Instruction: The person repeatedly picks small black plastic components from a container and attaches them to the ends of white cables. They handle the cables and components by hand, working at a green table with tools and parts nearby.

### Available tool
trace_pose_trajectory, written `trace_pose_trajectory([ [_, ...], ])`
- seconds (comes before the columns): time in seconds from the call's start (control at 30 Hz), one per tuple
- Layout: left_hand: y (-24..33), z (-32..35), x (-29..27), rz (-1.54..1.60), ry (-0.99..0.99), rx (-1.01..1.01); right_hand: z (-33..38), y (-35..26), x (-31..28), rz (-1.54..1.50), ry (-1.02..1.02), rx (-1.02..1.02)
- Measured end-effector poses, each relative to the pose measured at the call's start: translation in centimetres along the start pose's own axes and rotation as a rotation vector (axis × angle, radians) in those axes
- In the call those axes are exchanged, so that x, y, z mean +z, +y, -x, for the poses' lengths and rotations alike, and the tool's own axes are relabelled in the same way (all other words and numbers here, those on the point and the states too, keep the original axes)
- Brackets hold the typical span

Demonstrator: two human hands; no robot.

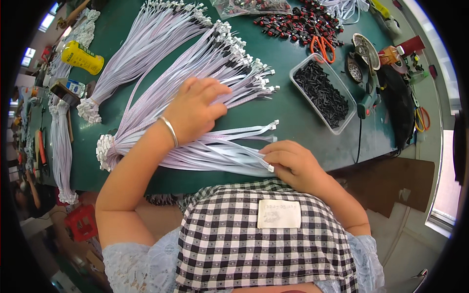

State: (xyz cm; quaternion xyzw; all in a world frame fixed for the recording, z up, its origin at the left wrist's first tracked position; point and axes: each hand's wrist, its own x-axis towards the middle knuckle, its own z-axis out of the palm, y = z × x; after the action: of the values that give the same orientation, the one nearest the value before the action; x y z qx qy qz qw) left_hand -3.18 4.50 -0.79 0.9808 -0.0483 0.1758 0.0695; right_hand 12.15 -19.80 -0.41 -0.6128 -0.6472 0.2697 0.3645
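Observation:
A large bundle of white flat ribbon cables (166, 100) fans out over the green table, tied together at its left end where white connectors (104, 152) cluster. My left hand (198, 110), a bangle at its wrist, lies across the middle of this bundle with its fingers apart. Lower right, my right hand (295, 165) pinches the free ends of a few ribbon cables (244, 157) split off toward me. Small white plugs show at its fingertips. Black sleeves (227, 61) sit near many cable ends on the far side of the fan.
Behind lies another cable bundle (146, 41). To the right stands a clear plastic box (337, 128) of short black tubes, near orange-handled scissors (322, 48) and a heap of black-and-red parts (298, 24). A yellow bottle (82, 57) lies at left; a green glue gun (367, 100) at right.

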Motion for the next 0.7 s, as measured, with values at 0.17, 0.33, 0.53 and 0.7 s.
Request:
trace_pose_trajectory([
  [0.17,4.6,0.4,-0.3,0.312,-0.119,-0.181,-0.3,-2.0,-1.1,-0.697,-0.149,0.734],
  [0.33,5.5,0.3,0.2,0.298,-0.129,-0.357,-0.2,0.0,-1.9,-0.018,0.208,0.212],
  [0.53,6.4,-3.0,2.1,0.233,-0.218,-0.283,0.8,-0.1,-1.0,0.231,-0.108,0.008],
  [0.7,6.8,-4.3,1.1,0.760,-0.216,-0.511,0.7,0.0,-2.9,0.174,0.007,0.003],
])
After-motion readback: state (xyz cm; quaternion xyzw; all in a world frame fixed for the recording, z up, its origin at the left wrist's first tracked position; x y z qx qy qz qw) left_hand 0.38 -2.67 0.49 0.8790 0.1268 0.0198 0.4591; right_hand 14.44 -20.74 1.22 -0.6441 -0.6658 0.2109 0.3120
